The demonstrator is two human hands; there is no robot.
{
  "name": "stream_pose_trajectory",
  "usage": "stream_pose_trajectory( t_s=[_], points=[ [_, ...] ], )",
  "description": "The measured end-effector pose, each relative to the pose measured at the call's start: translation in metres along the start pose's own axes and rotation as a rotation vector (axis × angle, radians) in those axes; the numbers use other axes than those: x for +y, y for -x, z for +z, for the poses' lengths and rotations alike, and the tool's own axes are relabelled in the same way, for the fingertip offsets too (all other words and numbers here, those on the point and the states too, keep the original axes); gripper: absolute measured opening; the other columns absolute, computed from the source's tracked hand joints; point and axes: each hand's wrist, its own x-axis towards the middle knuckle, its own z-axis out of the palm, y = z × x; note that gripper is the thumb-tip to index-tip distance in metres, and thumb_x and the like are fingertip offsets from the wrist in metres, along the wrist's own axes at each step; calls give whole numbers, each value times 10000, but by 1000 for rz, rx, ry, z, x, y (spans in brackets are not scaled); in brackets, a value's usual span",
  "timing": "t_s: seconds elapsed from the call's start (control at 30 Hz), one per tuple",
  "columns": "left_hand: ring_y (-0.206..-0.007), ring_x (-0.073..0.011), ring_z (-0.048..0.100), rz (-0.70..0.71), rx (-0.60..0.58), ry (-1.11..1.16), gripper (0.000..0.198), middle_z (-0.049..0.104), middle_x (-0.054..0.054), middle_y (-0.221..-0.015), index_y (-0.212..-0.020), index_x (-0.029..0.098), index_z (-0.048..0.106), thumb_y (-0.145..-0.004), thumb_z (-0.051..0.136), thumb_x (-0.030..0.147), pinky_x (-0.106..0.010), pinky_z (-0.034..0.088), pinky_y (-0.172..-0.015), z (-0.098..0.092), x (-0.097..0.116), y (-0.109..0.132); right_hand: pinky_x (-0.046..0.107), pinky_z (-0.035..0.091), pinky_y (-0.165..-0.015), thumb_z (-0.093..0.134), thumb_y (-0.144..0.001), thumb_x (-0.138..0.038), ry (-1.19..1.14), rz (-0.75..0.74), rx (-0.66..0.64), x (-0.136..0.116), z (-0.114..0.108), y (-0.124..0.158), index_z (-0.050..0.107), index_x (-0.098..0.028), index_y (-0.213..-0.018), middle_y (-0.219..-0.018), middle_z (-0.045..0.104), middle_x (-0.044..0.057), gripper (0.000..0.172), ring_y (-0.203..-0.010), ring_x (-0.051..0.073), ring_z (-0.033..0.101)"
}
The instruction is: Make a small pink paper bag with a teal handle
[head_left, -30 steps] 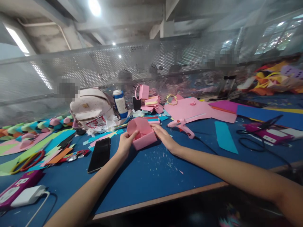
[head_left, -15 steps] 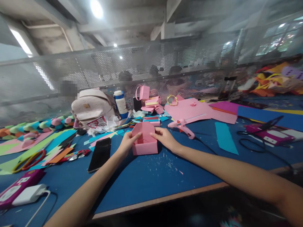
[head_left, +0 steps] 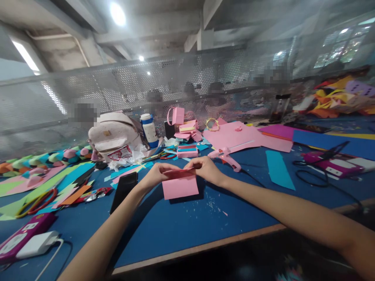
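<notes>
Between my two hands is a small pink paper box (head_left: 180, 188), tipped so that one flat side faces me and its inside is hidden. My left hand (head_left: 156, 174) pinches the upper left corner, and my right hand (head_left: 204, 168) grips the upper right edge. A shadow lies under the box's lower edge, on the blue tabletop (head_left: 175, 230). Just right of my right hand lies a pink glue gun (head_left: 227, 157). A black phone (head_left: 124, 189) rests beside my left wrist, partly covered by the forearm.
Scissors (head_left: 38, 203) and coloured paper strips lie at the left, near a purple power strip (head_left: 32, 232). Behind stand a pale backpack (head_left: 115, 132) and a bottle (head_left: 149, 130). Pink sheets (head_left: 234, 134), a blue strip (head_left: 279, 169) and another power strip (head_left: 332, 164) with a black cable lie right.
Both hands have tilted the pink box: its open inside and rounded back flap faced me before, and now a flat side does. My fingers have shifted to its top edge.
</notes>
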Motion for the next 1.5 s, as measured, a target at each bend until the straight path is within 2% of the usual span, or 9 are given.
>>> stream_pose_trajectory(
  t_s=[0.1,0.23,0.4,0.67,0.8,0.97,1.23,1.33,1.5],
  points=[
    [-853,-205,678,-11,-27,62,309,768,-67,-933,-930,167,782,-636,692,143,-262,487,-759,-4,-3,0,327,552,-795,669,-720,-190,-51,-53,8,-2,-1,0,745,-174,-723,-853,757,45,78,-828,197,708],
    [-755,-205,681,-39,-17,117,222,766,-91,-847,-812,149,788,-613,692,137,-265,486,-677,-8,-7,0,358,515,-915,565,-797,-127,50,-157,-147,-8,-4,0,779,-224,-890,-1019,750,37,253,-981,193,688],
    [-993,-273,672,72,41,295,139,718,-118,-1135,-721,152,767,-626,670,128,-310,496,-789,-4,-8,-4,435,376,-1079,533,-896,-199,159,-240,-252,-13,-3,0,702,-245,-1138,-1302,626,51,298,-1221,217,556],
    [-1230,-346,553,138,45,421,259,683,-125,-1218,-673,139,767,-560,540,82,-417,439,-995,-4,-13,-7,454,344,-1091,611,-869,-247,136,-246,-245,-1,1,2,677,-234,-1146,-1272,627,63,285,-1257,239,512],
    [-1204,-322,582,197,100,394,383,714,-122,-1154,-919,134,770,-649,500,160,-445,415,-1042,-4,-9,-3,425,369,-1079,584,-790,-95,196,-212,-224,-1,1,4,710,-236,-1108,-1273,635,61,370,-1224,228,549],
    [-1183,-294,599,242,110,-48,416,669,-132,-1240,-1181,145,671,-885,517,394,-439,387,-1066,1,-6,-2,416,371,-1089,470,-688,-3,234,-184,-182,-1,1,3,702,-244,-1149,-1240,664,34,569,-1206,214,567],
    [-1236,-275,554,472,-57,-740,592,588,-106,-1360,-1360,243,522,-819,676,428,-415,402,-1044,-11,-16,-4,397,428,-1040,459,-919,-231,281,-170,-138,-4,2,8,696,-204,-1162,-1225,677,66,340,-1185,225,593],
    [-1215,-289,568,512,-42,-866,608,595,-124,-1347,-1374,230,505,-830,654,457,-425,419,-1020,-16,-21,-5,408,433,-1033,627,-858,-271,524,-198,-138,-5,4,11,580,-256,-1321,-1324,615,55,466,-1222,250,564],
    [-1214,-318,573,574,-33,-1013,703,582,-165,-1351,-1404,208,468,-797,680,494,-476,358,-1076,-20,-26,-4,460,434,-1033,632,-878,-326,806,-307,-257,-5,2,11,513,-222,-1388,-1369,572,101,534,-1243,288,548]
  ],
)
